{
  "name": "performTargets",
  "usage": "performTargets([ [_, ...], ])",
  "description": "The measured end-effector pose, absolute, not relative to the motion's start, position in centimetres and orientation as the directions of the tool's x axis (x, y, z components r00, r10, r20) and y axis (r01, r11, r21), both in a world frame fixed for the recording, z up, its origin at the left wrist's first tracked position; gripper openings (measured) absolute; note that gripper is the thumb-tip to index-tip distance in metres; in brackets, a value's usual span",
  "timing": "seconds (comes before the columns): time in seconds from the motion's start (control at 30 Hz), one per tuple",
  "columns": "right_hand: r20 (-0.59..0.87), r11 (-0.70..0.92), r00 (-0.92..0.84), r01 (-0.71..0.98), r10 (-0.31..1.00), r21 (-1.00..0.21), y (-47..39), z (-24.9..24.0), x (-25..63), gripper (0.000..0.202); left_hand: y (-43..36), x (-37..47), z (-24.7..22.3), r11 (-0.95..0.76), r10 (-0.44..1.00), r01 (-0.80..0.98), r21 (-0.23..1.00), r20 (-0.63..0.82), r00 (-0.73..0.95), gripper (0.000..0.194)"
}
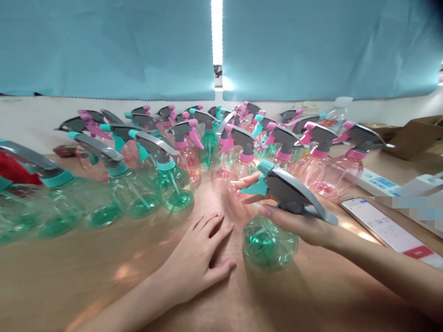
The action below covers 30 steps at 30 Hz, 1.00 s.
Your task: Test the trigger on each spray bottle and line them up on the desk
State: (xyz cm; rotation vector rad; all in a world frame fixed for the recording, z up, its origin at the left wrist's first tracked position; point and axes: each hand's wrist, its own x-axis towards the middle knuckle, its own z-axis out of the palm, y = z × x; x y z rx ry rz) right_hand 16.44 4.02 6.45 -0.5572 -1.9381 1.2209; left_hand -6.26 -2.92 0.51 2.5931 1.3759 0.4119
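Observation:
My right hand is wrapped round the neck of a green spray bottle with a grey and teal trigger head. Its fingers reach forward below the teal trigger. The bottle is upright, over the near part of the table; whether its base touches the wood I cannot tell. My left hand lies flat on the table to the left of this bottle, fingers spread and holding nothing. Nearest ahead of it stands another green spray bottle with a teal collar.
Several green spray bottles line the left side. Pink spray bottles stand in the middle and right. A lit phone lies at the right, near a white power strip, a cardboard box and a clear bottle. A blue curtain hangs behind.

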Motion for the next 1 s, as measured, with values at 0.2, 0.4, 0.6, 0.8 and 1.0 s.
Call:
performTargets([
  [0.2,0.397,0.478,-0.557,0.002,0.73,-0.878,3.87,6.49,15.74,0.043,-2.88,-6.16,0.64,-0.554,0.832,0.786,0.274,0.132,0.54,0.055],
  [0.4,0.408,0.507,-0.545,0.037,0.733,-0.861,3.99,6.33,15.79,0.039,-2.92,-6.14,0.72,-0.548,0.836,0.795,0.259,0.138,0.531,0.054],
  [0.6,0.381,0.489,-0.559,0.052,0.737,-0.871,3.93,6.52,15.78,0.04,-2.93,-6.2,0.5,-0.56,0.828,0.788,0.256,0.144,0.541,0.054],
  [0.8,0.376,0.481,-0.555,0.052,0.742,-0.875,4.06,6.3,15.92,0.038,-2.93,-6.15,0.39,-0.567,0.824,0.783,0.255,0.165,0.542,0.054],
  [1.0,0.396,0.505,-0.554,0.051,0.732,-0.861,4.07,6.43,15.68,0.037,-2.89,-6.34,0.37,-0.564,0.826,0.787,0.25,0.163,0.54,0.054],
])
